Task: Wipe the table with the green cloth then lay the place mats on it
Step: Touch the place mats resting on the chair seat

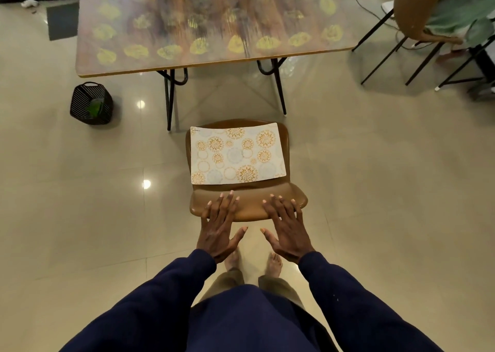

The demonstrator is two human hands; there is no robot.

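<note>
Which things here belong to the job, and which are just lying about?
Job: table; place mat; green cloth.
Lying about: chair under the mat; basket holding the cloth; far chair at right.

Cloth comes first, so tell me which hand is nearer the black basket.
Left. The black basket stands on the floor ahead and left of both hands; the left hand, at the near edge of the chair, is on that side, the right hand beside it farther off.
</note>
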